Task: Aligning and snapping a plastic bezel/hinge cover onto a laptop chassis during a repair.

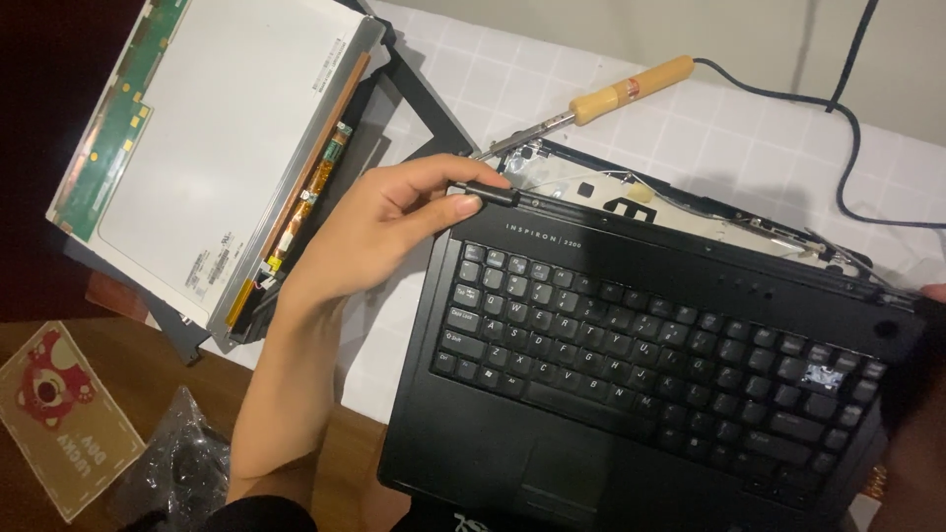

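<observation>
Landmark: black laptop base (631,374), keyboard up, lying on a white squared mat (709,118).
Left hand: your left hand (394,222) pinches the hinge-cover strip (483,192) at the base's upper left corner; fingers closed on it.
Right hand: only a fingertip (934,293) shows at the base's right edge; grip cannot be told.
Screen panel: detached panel (217,148) lies face down, left of the base, small white labels along its edge.
Soldering iron: wooden-handled iron (591,99) rests just behind the base.
Card: beige card with red bear (59,414), far left of the base on brown wood.
Bag: dark plastic bag (172,463) beside the card.
</observation>
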